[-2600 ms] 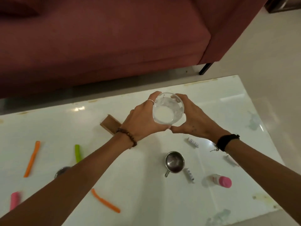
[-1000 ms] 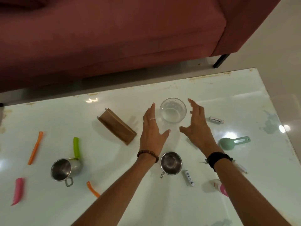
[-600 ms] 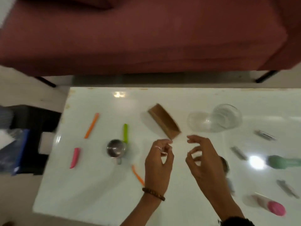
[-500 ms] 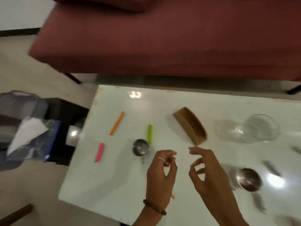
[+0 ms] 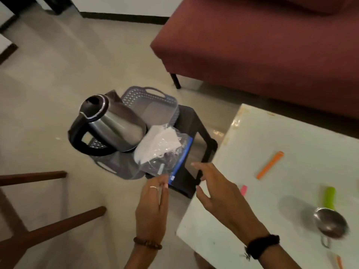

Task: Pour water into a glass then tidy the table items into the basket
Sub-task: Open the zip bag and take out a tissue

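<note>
A grey plastic basket (image 5: 153, 98) rests on a black stool (image 5: 196, 121) left of the white table (image 5: 272, 162). Inside the basket a steel electric kettle (image 5: 116, 123) with a black handle leans tilted, beside a clear zip bag (image 5: 165, 150) holding white material. My left hand (image 5: 153, 206) reaches toward the bag's near edge with fingers extended, holding nothing. My right hand (image 5: 219, 193) hovers over the table's left corner, fingers spread and empty. On the table lie an orange stick (image 5: 270, 165), a pink piece (image 5: 243, 190), a green-handled tool (image 5: 329, 198) and a steel cup (image 5: 330, 223). The glass is out of view.
A maroon sofa (image 5: 262, 45) stands behind the table and stool. Brown wooden chair rails (image 5: 48, 226) cross the floor at lower left. Another orange stick (image 5: 339, 262) lies at the table's near edge. Beige tiled floor surrounds the stool.
My view has swung left from the table to the stool with the basket. Both hands left the glass on the table and moved left toward the basket, empty.
</note>
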The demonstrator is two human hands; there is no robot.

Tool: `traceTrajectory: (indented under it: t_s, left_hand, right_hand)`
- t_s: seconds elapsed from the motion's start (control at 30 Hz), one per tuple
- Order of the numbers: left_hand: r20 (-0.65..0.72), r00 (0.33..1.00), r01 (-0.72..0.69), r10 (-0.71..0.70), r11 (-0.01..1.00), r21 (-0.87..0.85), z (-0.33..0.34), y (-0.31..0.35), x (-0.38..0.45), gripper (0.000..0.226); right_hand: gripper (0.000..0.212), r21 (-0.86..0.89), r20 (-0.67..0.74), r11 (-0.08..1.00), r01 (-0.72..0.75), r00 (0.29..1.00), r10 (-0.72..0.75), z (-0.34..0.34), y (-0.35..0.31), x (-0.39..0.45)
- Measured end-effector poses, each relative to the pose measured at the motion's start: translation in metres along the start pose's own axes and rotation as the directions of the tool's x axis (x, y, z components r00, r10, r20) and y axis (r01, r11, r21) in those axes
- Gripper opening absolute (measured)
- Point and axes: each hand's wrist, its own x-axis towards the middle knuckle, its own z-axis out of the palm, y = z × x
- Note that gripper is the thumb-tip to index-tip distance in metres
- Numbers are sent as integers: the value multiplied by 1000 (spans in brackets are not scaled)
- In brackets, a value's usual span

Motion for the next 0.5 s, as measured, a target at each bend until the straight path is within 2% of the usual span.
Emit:
traceTrajectory:
  t_s: [0.03,0.1,0.2,0.27,0.3,0.33,0.4,0.5]
  left_hand:
    - [17,999,-40,39,994,104,-5,-15,16,28]
    - [180,969,-216,168,933,289,-8,-42,46,54]
    - [414,872,-458,263,737,497,-3,-76,87,90]
    - [519,822,-538,235,620,571,3,-85,110,95]
    - [563,796,-571,222,582,578,6,-88,119,89]
    - [597,766,-603,238,587,540,11,-94,128,80]
    - [643,729,-595,237,685,422,20,-105,143,62]
    - [601,735,-507,313,843,180,21,-105,146,54]
  right_hand:
    - [46,8,29,1000,3,1000,-3,13,-6,19]
    - [50,17,74,1000,14,997,-15,36,-10,51]
    - [59,-6,111,1000,19,994,-18,68,-10,88]
    - [63,-51,126,998,31,992,-25,82,-4,101]
    - [67,-86,133,995,43,991,-31,88,0,105]
    - [71,-118,138,991,60,990,-43,92,4,108]
    - [77,-173,161,980,100,984,-72,96,13,110]
    - [82,-260,203,956,137,976,-84,94,18,106]
